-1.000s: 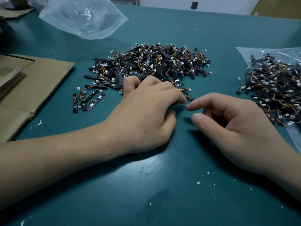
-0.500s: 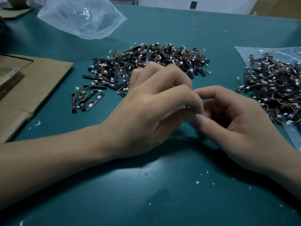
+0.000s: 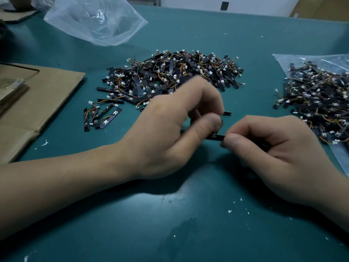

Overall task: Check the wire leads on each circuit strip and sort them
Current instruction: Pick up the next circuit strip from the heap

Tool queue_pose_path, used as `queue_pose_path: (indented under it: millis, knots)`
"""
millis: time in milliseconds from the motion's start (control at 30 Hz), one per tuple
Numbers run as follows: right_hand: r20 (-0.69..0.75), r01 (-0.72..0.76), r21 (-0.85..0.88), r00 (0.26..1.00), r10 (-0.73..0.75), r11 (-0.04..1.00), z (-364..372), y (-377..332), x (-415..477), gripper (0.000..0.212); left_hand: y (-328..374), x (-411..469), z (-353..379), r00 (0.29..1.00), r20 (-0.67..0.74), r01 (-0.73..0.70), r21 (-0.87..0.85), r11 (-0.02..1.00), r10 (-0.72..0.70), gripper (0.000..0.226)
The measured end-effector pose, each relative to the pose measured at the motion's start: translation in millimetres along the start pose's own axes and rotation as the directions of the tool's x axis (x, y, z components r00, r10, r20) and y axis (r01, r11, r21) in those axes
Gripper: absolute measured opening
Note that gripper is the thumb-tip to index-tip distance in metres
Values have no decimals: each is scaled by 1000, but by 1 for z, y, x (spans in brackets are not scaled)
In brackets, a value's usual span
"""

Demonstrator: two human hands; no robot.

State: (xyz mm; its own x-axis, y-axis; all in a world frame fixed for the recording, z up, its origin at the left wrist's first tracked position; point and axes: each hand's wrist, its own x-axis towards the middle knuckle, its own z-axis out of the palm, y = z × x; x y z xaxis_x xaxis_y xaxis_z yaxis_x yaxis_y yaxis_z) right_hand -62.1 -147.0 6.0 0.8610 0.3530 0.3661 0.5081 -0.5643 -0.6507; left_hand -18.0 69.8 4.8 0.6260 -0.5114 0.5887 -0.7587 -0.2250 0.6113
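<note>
A large heap of black circuit strips [image 3: 181, 72] with orange-yellow wires and white plugs lies on the green table [image 3: 170, 214], just beyond my hands. My left hand [image 3: 170, 133] and my right hand [image 3: 273, 154] pinch the two ends of one black circuit strip [image 3: 217, 137] between them, slightly above the table. Another strip end [image 3: 227, 113] sticks out behind my left fingers. A few separate strips [image 3: 103, 116] lie apart at the left of the heap. A second heap of strips [image 3: 317, 103] rests on a clear bag at the right.
A crumpled clear plastic bag [image 3: 94, 19] lies at the back left. Flat brown cardboard [image 3: 37, 103] covers the left edge of the table. The bag under the right heap [image 3: 340, 159] reaches the right edge. Small white flecks dot the near table.
My left hand lifted off the heap's near edge and drew back toward me with a strip. My right hand closed on the strip's other end; both now hold it between them.
</note>
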Motion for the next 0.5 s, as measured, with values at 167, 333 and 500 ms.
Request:
queue_pose_path:
  millis: [167, 333, 500]
  knots:
    - [-59, -20, 55, 998, 24, 998, -1, -1, -1, 22, 2, 0, 0, 993, 26, 114, -152, 982, -111, 13]
    - [-132, -6, 89, 991, 17, 996, 1, -1, -2, 22, 2, 0, -3, 981, 62, 190, -165, 968, -182, 23]
    - [-151, 3, 27, 989, 1, 1000, 2, -1, -1, 19, 4, 2, -5, 985, 141, 94, 33, 995, -98, 41]
